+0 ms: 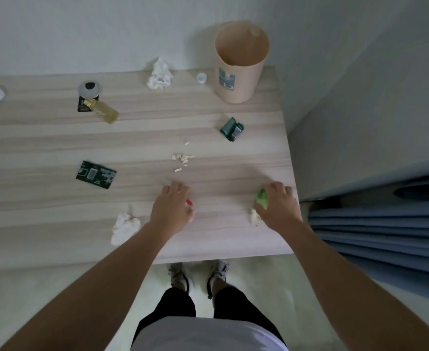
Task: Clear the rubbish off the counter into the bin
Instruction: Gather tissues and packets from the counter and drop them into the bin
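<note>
Peach plastic bin stands at the far right corner of the counter, and nothing shows inside it. By the right edge, the right hand grips a green wrapper. The left hand curls round a red scrap. A crumpled tissue, a green sachet and crumbs lie uncollected, so the clearing looks barely begun.

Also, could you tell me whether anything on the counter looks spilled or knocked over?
Yes: pale crumbs lie scattered on the counter, and a gold bottle lies on its side across a dark packet, far left.
</note>
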Demonstrator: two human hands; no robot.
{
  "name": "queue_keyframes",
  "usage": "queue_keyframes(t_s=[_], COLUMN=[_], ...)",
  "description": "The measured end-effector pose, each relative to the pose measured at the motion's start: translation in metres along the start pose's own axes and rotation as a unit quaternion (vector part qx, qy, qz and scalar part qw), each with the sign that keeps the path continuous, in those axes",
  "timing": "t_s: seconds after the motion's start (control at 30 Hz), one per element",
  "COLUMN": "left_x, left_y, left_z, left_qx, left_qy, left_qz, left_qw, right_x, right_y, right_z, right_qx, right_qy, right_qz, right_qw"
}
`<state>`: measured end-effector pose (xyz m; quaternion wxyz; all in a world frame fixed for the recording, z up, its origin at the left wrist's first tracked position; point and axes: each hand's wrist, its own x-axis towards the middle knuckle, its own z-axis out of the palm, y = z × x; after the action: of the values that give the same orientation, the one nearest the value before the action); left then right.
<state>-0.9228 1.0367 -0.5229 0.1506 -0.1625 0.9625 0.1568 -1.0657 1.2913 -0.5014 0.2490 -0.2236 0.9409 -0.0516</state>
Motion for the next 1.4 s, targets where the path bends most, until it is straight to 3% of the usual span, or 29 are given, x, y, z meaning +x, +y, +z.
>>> queue_keyframes(t_s=[0.2,0.4,0.7,0.93,1.1,1.4], left_x=[0.001,-0.014,-0.041,-0.058,-0.076,-0.091], left_y=[0.012,0.008,-0.043,-0.085,-0.119,-0.139], left_z=[0.006,0.005,-0.035,-0.052,-0.044,-0.017], left_qx=[-0.108,-0.111,-0.15,-0.136,-0.105,-0.075], left_qy=[0.023,-0.005,0.026,0.056,0.004,-0.056], left_qz=[-0.012,-0.018,-0.013,-0.062,-0.101,-0.091], left_qw=[0.994,0.994,0.988,0.987,0.989,0.991], right_x=[-0.004,-0.014,-0.034,-0.036,-0.037,-0.028], right_y=[-0.006,-0.021,-0.054,-0.098,-0.125,-0.136], right_z=[0.012,0.013,0.002,0.001,0.007,0.009], right_qx=[0.049,0.082,0.114,0.113,0.08,0.068], right_qy=[-0.003,-0.02,-0.004,0.012,0.031,0.06], right_qz=[-0.018,0.031,0.046,0.07,0.085,0.081], right_qw=[0.999,0.996,0.992,0.991,0.993,0.993])
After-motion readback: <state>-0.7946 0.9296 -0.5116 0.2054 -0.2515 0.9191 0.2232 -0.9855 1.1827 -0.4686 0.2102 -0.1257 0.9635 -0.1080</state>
